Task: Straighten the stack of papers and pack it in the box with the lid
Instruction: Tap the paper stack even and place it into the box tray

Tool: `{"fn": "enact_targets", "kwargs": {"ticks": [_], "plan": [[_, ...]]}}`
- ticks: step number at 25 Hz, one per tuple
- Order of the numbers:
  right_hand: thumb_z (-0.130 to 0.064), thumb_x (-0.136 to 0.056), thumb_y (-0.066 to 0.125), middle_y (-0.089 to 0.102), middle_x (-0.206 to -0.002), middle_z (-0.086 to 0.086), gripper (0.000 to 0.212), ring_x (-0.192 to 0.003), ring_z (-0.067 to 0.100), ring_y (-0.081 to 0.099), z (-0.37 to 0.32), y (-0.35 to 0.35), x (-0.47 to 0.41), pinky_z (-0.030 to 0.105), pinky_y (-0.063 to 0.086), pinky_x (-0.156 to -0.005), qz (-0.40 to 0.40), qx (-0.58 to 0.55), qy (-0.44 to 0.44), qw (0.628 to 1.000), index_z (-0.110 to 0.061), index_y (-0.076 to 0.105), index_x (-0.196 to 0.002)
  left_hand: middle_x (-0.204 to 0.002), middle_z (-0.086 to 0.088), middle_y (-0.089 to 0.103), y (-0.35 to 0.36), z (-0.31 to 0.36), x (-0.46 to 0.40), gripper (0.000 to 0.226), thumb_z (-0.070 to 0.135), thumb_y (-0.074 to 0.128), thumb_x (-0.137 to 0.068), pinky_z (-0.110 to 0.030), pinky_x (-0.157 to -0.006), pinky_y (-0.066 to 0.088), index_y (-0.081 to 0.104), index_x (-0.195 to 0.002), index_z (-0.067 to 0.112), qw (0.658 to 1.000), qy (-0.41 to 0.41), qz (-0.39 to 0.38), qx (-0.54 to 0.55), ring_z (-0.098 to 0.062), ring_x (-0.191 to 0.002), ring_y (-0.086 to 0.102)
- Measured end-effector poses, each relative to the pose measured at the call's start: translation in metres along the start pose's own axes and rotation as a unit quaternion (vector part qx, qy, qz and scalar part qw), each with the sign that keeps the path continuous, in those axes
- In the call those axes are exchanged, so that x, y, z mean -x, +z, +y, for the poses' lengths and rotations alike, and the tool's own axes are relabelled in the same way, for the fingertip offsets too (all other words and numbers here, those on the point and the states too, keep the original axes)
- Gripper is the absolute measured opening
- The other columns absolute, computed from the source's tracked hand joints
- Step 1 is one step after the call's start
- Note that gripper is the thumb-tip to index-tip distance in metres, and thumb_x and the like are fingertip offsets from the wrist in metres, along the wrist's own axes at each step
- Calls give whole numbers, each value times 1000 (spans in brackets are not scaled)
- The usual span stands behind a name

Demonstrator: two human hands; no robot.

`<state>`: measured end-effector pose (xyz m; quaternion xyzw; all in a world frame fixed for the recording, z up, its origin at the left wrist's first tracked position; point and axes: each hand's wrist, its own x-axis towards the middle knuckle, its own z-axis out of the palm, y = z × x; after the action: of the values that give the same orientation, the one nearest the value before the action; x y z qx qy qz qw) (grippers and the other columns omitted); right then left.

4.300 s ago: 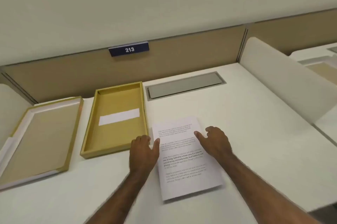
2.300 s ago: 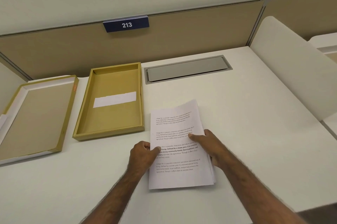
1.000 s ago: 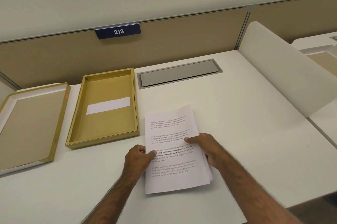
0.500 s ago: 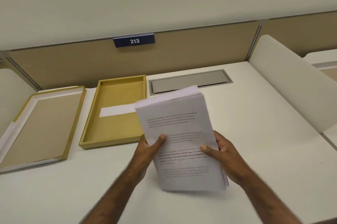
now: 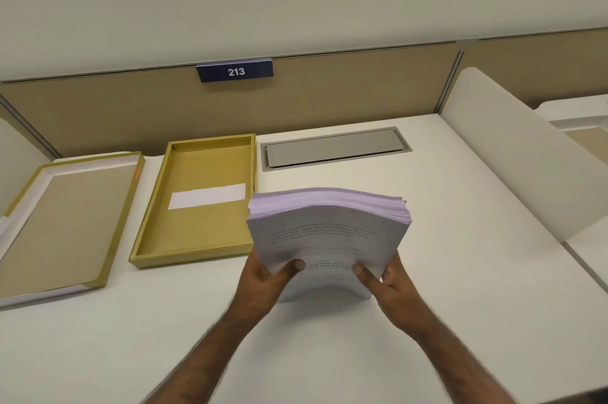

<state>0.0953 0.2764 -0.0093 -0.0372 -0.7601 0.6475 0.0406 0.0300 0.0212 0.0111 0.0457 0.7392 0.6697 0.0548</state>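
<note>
Paper stack stood on edge on the desk

Both hands, left hand (image 5: 263, 278) and right hand (image 5: 390, 281), clasp the thick printed stack of papers (image 5: 325, 239), bowed, top edges slightly uneven, just right of the open box (image 5: 197, 199); lid (image 5: 59, 222) lies farther left.

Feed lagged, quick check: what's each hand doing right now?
Left hand: closed on the thick stack of white printed papers, left edge.
Right hand: closed on the same stack, right edge.
</note>
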Motion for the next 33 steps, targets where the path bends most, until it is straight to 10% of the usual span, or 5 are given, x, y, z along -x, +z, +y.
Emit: {"fn": "enact_targets", "kwargs": {"ticks": [14,33], "plan": [[-17,-110,58,63,-134,-42,45,-131,-14,57,14,-1,-5,5,44,-105,-34,79,26,996,-38,44,-148,-112,17,76,3,-45,5,44,14,83,-88,-19,-84,57,65,-128,17,997,-29,-15,-67,-1,-106,72],[-30,-100,67,77,-135,-18,41,-121,10,76,15,31,-14,29,62,-97,-70,65,69,993,-30,61,-141,-127,19,76,-75,-24,4,45,17,79,-91,-26,-100,59,63,-130,33,983,-116,-99,-99,-2,-117,72]]}}
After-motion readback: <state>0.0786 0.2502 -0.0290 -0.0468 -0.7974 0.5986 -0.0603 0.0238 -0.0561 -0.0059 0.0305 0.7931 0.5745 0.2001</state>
